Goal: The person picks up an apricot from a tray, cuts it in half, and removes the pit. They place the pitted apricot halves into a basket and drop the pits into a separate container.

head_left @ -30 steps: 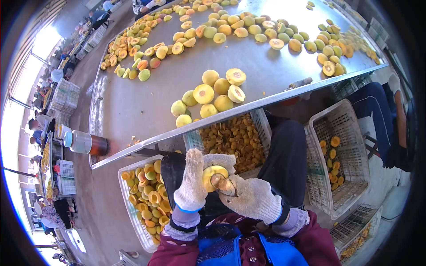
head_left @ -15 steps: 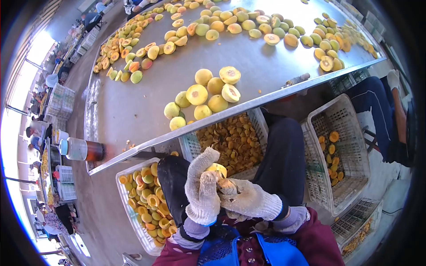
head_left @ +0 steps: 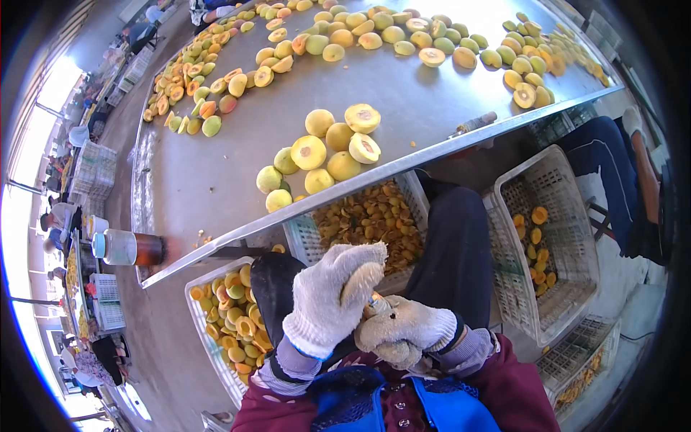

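My left hand [head_left: 335,301], in a pale knit glove, is closed above my lap with its fingers curled over; whatever it holds is hidden. My right hand [head_left: 407,330], also gloved, is closed beside it around a small tool [head_left: 378,305], whose far end is hidden by the left fingers. Beyond my hands, whole and halved yellow fruits [head_left: 309,153] lie near the edge of the metal table [head_left: 237,169]. A crate of fruit halves [head_left: 234,317] stands at my left, and another crate [head_left: 367,227] full of brownish-yellow pieces sits between my knees.
More fruit [head_left: 333,52] spreads over the far table. A knife-like tool [head_left: 475,124] lies by the table's edge. A jar of dark liquid [head_left: 128,248] is at the left corner. At right are a tilted crate [head_left: 547,245] and a seated person's leg [head_left: 597,162].
My left hand has turned and closed over, moving slightly right; the yellow fruit seen in it before is now hidden. My right hand has shifted slightly. The view has moved a little.
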The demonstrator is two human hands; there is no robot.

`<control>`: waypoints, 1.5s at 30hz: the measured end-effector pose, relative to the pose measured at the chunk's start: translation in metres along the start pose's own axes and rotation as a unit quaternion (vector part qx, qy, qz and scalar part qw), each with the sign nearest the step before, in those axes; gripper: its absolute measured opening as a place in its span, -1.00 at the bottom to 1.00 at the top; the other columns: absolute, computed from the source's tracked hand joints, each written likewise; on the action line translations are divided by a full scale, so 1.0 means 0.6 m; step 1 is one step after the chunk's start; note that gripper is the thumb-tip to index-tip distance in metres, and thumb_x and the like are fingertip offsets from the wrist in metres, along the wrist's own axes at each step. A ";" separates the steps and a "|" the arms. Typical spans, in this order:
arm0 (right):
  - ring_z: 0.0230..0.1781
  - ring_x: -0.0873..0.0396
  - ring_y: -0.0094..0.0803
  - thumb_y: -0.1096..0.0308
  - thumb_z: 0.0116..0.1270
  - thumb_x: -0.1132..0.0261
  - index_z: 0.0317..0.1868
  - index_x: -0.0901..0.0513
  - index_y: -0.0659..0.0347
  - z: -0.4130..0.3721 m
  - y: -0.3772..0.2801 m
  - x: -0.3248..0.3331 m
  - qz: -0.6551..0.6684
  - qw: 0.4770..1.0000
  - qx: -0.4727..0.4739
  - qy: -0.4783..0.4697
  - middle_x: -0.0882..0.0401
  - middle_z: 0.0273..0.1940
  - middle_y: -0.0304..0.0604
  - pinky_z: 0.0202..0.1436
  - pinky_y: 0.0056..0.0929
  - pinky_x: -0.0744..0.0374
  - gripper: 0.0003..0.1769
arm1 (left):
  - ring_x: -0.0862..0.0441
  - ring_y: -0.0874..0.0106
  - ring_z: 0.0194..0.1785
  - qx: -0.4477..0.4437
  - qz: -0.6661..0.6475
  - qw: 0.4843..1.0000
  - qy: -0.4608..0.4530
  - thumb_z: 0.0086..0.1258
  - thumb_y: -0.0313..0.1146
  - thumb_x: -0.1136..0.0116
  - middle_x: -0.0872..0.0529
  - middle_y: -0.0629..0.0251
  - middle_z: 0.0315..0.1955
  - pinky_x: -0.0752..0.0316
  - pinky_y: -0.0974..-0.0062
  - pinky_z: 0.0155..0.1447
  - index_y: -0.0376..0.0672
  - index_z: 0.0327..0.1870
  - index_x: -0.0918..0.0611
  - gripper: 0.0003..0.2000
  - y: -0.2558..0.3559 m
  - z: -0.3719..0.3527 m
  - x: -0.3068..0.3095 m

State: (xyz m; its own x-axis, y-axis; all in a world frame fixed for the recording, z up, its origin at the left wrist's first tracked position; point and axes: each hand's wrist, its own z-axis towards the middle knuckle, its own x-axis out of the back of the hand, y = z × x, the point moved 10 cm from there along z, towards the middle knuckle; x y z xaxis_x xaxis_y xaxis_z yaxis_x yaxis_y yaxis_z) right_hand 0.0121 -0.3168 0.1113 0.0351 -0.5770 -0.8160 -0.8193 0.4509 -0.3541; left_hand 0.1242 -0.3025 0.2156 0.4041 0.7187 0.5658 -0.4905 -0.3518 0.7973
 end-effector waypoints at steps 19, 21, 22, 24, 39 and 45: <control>-0.39 -0.51 -0.59 0.31 0.24 -0.41 -0.14 -0.58 0.23 -0.002 -0.006 -0.024 0.109 0.976 0.090 -0.166 -0.57 -0.32 -0.29 -0.26 -0.60 -0.52 -0.73 | -0.73 0.32 -0.28 -0.043 -0.191 0.979 -0.061 0.34 -0.37 -0.23 -0.73 0.12 -0.23 -0.58 0.46 -0.23 -0.24 -0.07 -0.70 -0.79 -0.020 -0.014 -0.038; -0.37 -0.52 -0.58 0.29 0.23 -0.42 -0.13 -0.58 0.23 -0.007 -0.007 -0.033 0.117 0.972 0.084 -0.184 -0.57 -0.31 -0.29 -0.22 -0.60 -0.53 -0.71 | -0.72 0.40 -0.26 0.150 -0.408 0.900 -0.018 0.40 -0.30 -0.21 -0.73 0.15 -0.22 -0.59 0.46 -0.20 -0.33 -0.08 -0.69 -0.74 -0.081 -0.046 -0.064; -0.37 -0.52 -0.59 0.28 0.24 -0.42 -0.13 -0.58 0.22 -0.009 -0.010 -0.034 0.121 0.974 0.083 -0.176 -0.57 -0.31 -0.29 -0.25 -0.60 -0.52 -0.72 | -0.69 0.47 -0.26 0.138 -0.449 0.882 0.035 0.49 -0.15 -0.10 -0.72 0.17 -0.20 -0.59 0.50 -0.21 -0.38 -0.07 -0.65 -0.62 -0.075 -0.046 -0.064; -0.38 -0.52 -0.59 0.26 0.25 -0.42 -0.14 -0.58 0.22 -0.005 -0.011 -0.034 0.122 0.975 0.079 -0.168 -0.57 -0.31 -0.28 -0.27 -0.61 -0.52 -0.72 | -0.68 0.47 -0.30 0.187 -0.454 0.870 0.037 0.51 -0.07 -0.03 -0.71 0.17 -0.20 -0.58 0.52 -0.25 -0.36 -0.05 -0.63 -0.57 -0.071 -0.043 -0.068; -0.76 -0.30 -0.64 0.27 0.32 -0.30 -0.40 -0.54 0.09 0.041 -0.032 0.020 -0.003 0.999 0.033 0.005 -0.41 -0.64 -0.37 -0.76 -0.63 -0.23 -0.83 | -0.65 0.24 0.02 0.148 0.404 0.893 0.134 0.37 -0.31 -0.21 -0.72 0.19 -0.05 -0.49 0.34 0.15 -0.18 -0.03 -0.70 -0.77 -0.216 -0.128 0.263; -0.77 -0.31 -0.65 0.18 0.35 -0.28 -0.42 -0.49 0.04 0.047 -0.028 0.035 -0.123 0.988 -0.007 0.089 -0.43 -0.64 -0.35 -0.78 -0.64 -0.23 -0.77 | -0.62 0.12 0.10 0.346 0.289 0.892 -0.029 0.20 0.02 -0.26 -0.69 0.05 -0.03 -0.46 0.29 0.22 -0.19 -0.04 -0.70 -0.53 -0.270 0.087 0.167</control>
State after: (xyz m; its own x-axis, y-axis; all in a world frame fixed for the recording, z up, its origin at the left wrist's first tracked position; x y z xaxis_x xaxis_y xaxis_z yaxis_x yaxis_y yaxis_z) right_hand 0.0425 -0.3172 0.0871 0.1340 -0.7791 -0.6125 -0.8064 0.2735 -0.5243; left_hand 0.2843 -0.2047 0.1542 0.2878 0.2717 0.9183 -0.0434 -0.9542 0.2959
